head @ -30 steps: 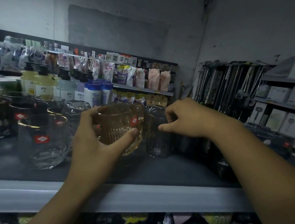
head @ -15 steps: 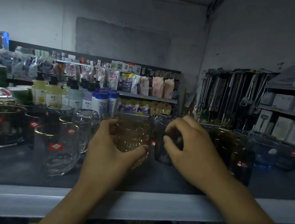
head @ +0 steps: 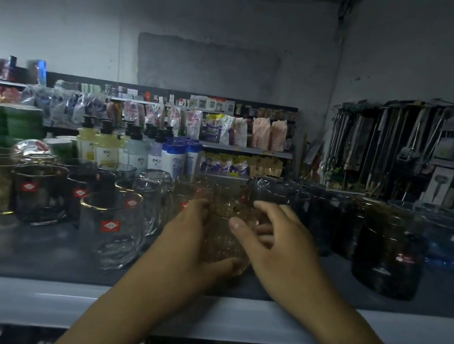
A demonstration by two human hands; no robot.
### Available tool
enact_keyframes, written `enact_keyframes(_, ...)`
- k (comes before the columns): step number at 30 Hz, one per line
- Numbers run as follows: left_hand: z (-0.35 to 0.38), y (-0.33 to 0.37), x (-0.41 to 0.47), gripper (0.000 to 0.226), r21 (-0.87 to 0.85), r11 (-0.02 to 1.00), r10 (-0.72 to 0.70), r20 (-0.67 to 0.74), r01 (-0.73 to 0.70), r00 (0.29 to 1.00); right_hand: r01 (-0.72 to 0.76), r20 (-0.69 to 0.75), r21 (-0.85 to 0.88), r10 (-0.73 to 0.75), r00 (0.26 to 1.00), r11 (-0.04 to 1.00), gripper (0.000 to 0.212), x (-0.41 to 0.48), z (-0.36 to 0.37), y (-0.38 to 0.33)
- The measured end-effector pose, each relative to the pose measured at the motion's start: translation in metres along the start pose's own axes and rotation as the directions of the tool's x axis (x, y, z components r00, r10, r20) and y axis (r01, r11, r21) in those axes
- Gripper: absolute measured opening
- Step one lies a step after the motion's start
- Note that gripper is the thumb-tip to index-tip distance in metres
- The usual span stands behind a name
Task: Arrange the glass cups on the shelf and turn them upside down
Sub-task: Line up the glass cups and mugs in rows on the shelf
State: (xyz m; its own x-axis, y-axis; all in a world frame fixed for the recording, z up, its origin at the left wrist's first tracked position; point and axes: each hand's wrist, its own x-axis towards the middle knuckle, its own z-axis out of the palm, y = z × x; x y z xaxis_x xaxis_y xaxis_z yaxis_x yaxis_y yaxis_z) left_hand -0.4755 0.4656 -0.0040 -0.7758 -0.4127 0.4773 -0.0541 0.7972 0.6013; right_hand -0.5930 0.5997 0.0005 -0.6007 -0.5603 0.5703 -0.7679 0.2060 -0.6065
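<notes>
Amber glass cup (head: 219, 245) stands vertical on shelf (head: 24, 250), mouth end unclear; left grip (head: 183, 240) and right grip (head: 277, 243) clasp it

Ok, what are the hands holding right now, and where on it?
One amber ribbed cup, by its side wall: left hand wraps the left side, thumb near the base; right hand grips the right side.

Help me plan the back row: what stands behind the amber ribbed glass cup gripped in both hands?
Behind the amber ribbed glass cup stands another amber glass with a red sticker, then dark tumblers. The left hand and right hand hide their bases.
</notes>
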Motion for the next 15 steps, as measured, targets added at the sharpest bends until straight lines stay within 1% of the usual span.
enact_keyframes(1, -0.005, -0.002, -0.004, 0.080, 0.025, 1.000, 0.014, 0.021, -0.014, 1.000, 0.056, 0.001, -0.065, -0.056, 0.998, 0.996, 0.065, -0.003, -0.002, -0.003)
enact_keyframes(2, -0.009, -0.004, -0.008, 0.069, 0.057, 0.998, 0.027, 0.025, -0.028, 0.999, 0.128, 0.014, -0.171, -0.128, 0.992, 0.977, 0.062, -0.006, -0.004, -0.007)
enact_keyframes(3, -0.013, -0.004, -0.011, 0.062, 0.114, 0.993, 0.040, 0.007, -0.041, 0.999, 0.202, 0.042, -0.281, -0.198, 0.979, 0.938, 0.058, -0.009, -0.005, -0.013)
enact_keyframes(4, -0.017, -0.004, -0.014, 0.059, 0.191, 0.980, 0.059, -0.027, -0.053, 0.998, 0.263, 0.078, -0.359, -0.252, 0.965, 0.896, 0.054, -0.009, -0.005, -0.018)
enact_keyframes(6, -0.022, -0.001, -0.013, 0.060, 0.331, 0.943, 0.066, -0.079, -0.037, 0.995, 0.321, 0.126, -0.429, -0.296, 0.947, 0.844, 0.048, -0.004, -0.002, -0.027)
enact_keyframes(9, -0.023, 0.005, 0.003, 0.055, 0.419, 0.908, 0.015, -0.080, 0.020, 0.997, 0.335, 0.174, -0.458, -0.287, 0.942, 0.823, 0.042, 0.007, 0.001, -0.034)
enact_keyframes(12, -0.020, 0.001, 0.022, 0.057, 0.474, 0.879, -0.036, -0.037, 0.049, 0.999, 0.302, 0.210, -0.429, -0.232, 0.950, 0.851, 0.038, 0.017, -0.003, -0.030)
enact_keyframes(15, -0.017, -0.007, 0.033, 0.062, 0.510, 0.856, -0.086, -0.023, 0.085, 0.996, 0.273, 0.198, -0.401, -0.208, 0.958, 0.874, 0.035, 0.024, -0.002, -0.024)
